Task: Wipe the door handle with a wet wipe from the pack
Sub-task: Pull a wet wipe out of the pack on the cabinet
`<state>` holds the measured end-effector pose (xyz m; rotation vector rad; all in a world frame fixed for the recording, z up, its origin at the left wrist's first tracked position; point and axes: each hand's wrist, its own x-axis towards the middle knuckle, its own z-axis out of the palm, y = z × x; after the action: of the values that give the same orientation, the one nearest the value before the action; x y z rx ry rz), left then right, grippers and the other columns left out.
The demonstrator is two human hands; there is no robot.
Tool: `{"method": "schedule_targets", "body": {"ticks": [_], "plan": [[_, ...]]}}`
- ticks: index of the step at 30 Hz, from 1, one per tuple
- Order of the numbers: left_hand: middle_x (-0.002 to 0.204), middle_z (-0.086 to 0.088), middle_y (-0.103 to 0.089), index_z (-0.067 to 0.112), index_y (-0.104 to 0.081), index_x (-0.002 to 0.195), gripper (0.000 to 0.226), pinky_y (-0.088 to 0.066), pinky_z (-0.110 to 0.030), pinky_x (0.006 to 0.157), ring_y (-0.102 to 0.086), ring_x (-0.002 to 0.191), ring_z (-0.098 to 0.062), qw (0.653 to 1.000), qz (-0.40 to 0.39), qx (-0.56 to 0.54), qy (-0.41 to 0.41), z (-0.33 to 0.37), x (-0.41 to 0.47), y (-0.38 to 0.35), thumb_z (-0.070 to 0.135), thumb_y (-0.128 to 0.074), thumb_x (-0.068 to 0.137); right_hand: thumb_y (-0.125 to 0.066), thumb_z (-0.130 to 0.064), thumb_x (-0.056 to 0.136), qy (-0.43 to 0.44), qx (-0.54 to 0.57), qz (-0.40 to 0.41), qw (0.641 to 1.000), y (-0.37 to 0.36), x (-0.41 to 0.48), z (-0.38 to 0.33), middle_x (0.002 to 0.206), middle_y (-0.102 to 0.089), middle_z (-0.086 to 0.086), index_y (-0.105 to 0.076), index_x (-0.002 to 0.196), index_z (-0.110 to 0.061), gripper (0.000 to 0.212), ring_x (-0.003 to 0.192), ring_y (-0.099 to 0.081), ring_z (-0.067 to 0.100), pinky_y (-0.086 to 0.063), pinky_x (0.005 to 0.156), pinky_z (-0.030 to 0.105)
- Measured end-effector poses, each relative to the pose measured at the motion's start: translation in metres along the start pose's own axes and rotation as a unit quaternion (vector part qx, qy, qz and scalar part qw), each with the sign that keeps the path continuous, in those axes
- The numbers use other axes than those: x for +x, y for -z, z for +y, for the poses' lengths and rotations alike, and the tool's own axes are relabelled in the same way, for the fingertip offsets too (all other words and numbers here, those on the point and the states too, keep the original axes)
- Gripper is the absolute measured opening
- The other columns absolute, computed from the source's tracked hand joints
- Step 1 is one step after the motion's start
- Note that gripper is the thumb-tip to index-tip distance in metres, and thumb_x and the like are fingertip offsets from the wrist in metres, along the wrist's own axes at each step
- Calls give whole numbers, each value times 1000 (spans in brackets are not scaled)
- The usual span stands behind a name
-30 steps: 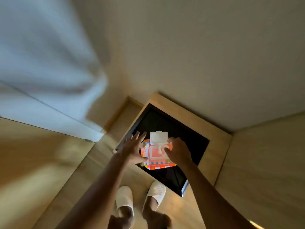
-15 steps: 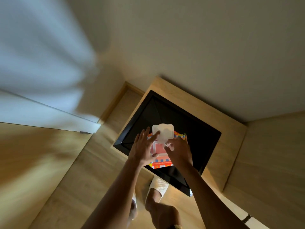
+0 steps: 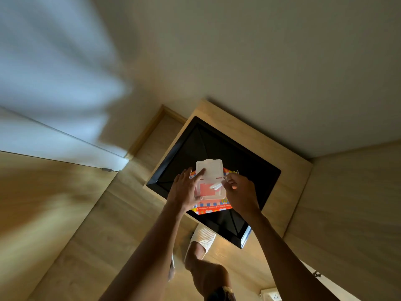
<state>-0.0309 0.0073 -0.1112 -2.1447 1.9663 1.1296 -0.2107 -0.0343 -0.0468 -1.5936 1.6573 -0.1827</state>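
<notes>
A colourful wet wipe pack lies on a black tray set in a wooden bench. Its white flip lid stands open. My left hand presses on the pack's left side, with the index finger against the lid. My right hand pinches the tip of a white wipe that sticks out of the pack's opening. No door handle is in view.
The wooden bench meets a beige wall at the back. A pale door or panel, blurred, runs along the left. My slippered foot stands on the wooden floor below the tray. A wall socket shows at the bottom right.
The view has swung and moved in closer. My left index finger has come up against the open lid, and my right fingers have drawn a wipe's tip out of the opening.
</notes>
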Motion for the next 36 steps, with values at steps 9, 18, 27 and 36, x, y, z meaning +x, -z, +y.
{"method": "schedule_targets", "body": {"ticks": [9, 18, 27, 36], "plan": [[152, -17, -35, 31, -24, 149, 93, -25, -48, 116, -31, 142, -32, 999, 7, 9, 35, 7, -10, 7, 44, -77, 74, -58, -24, 96, 44, 32, 66, 996, 32, -12, -26, 98, -71, 3, -66, 105, -10, 19, 89, -64, 10, -47, 70, 15], [153, -15, -33, 31, -35, 145, 83, -31, -47, 112, -32, 141, -32, 999, 18, -15, 49, 23, -80, 78, 40, -77, 75, -53, -21, 98, 100, 29, 58, 993, 72, -64, -86, 92, -66, -3, -61, 98, -14, 11, 84, -62, 6, -47, 67, 15], [150, -1, -43, 37, -37, 144, 71, -34, -38, 111, -39, 138, -20, 974, 85, -207, 19, 69, -205, 217, 28, -71, 82, -55, -4, 93, 203, 5, -31, 979, 131, -140, -205, 83, -69, -5, -67, 92, -21, 21, 74, -67, 4, -53, 66, 12], [89, -6, -64, 20, -56, 78, 22, -44, -30, 75, -61, 92, -23, 944, 211, -238, 83, 61, -336, 249, 36, -72, 79, -50, -2, 94, 214, 63, -178, 958, 128, -195, -293, 84, -65, 21, -63, 87, -6, 16, 72, -65, 26, -57, 65, 28]]}}
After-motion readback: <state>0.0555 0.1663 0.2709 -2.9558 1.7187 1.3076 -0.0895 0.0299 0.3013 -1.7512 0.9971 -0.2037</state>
